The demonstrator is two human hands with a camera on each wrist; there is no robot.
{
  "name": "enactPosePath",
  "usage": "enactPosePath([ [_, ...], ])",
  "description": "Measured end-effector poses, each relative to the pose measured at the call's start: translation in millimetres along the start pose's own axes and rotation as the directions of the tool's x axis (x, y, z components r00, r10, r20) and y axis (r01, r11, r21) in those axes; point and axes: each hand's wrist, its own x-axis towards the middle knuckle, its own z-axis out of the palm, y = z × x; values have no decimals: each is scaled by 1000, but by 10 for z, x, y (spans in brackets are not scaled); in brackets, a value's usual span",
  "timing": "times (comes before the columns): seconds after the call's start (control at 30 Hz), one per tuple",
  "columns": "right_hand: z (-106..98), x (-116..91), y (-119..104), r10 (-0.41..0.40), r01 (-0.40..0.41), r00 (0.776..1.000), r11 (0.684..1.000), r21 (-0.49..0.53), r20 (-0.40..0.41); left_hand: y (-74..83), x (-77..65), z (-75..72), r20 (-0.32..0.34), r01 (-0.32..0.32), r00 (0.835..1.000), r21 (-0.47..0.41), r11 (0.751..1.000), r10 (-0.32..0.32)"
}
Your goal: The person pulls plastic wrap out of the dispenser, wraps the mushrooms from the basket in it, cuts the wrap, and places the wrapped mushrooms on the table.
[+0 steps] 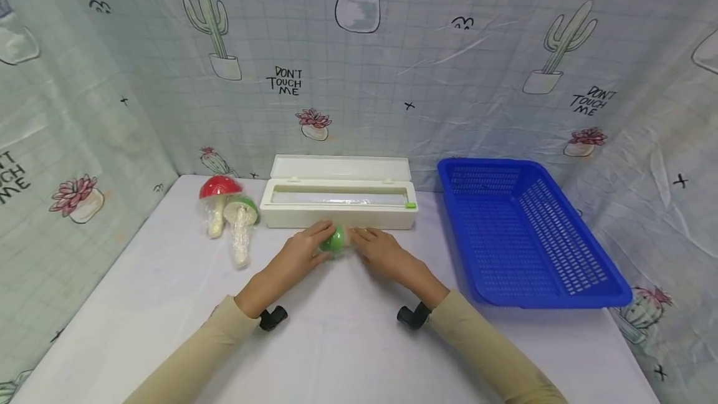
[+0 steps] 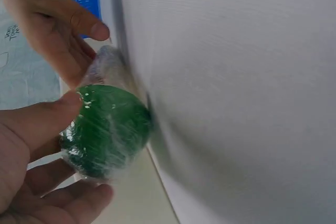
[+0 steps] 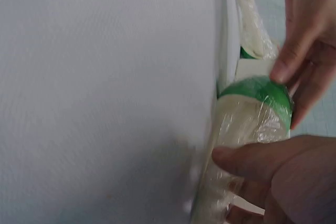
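A model mushroom with a green cap (image 1: 335,240), wrapped in clear film, lies sideways between both hands just in front of a white cling film dispenser (image 1: 339,217). My left hand (image 1: 300,249) holds the cap (image 2: 107,129) between thumb and fingers. At the other end, my right hand (image 1: 387,255) has its thumb and fingers around the pale stem (image 3: 239,121), where the film looks crinkled. The dispenser's lid (image 1: 341,168) stands raised, and film shows in its opening. On its front right edge sits a small green slider (image 1: 411,206).
To the left lie a red-capped mushroom (image 1: 219,187) and another green-capped mushroom (image 1: 241,229), both in film. A blue plastic basket (image 1: 477,254) stands at the right. Patterned cloth (image 1: 370,92) hangs behind the white table (image 1: 342,354).
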Motion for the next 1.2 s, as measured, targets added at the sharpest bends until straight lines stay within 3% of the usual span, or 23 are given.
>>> enactPosePath([
  [0.13, -19, 8, 51, -1, -1, 986, 1000, -10, -165, -33, -18, 10, -15, 3, 1000, 22, 1000, -3],
  [0.23, -36, 9, 75, -34, 34, 975, 999, -6, -219, -70, 8, 25, -27, 23, 999, -22, 999, -24],
  [0.5, -48, -27, 63, -31, 37, 994, 998, 51, -106, -133, 87, 24, 3, 39, 999, -98, 994, -39],
  [0.67, -61, -40, 92, 3, 5, 994, 997, 80, -105, -142, 181, 52, 22, 85, 996, -152, 985, -83],
  [0.77, -70, -68, 121, 9, 7, 993, 991, 134, -122, -138, 180, 35, 68, 168, 985, -224, 960, -156],
  [0.97, -83, -104, 154, -9, 42, 987, 979, 202, -163, -207, 133, -51, 124, 334, 943, -352, 875, -310],
  [1.13, -86, -127, 132, 13, 23, 983, 981, 193, -184, -283, 126, -84, 158, 378, 926, -397, 836, -344],
  [1.2, -105, -163, 109, 27, 8, 981, 984, 176, -194, -291, 125, -90, 165, 386, 922, -393, 835, -349],
])
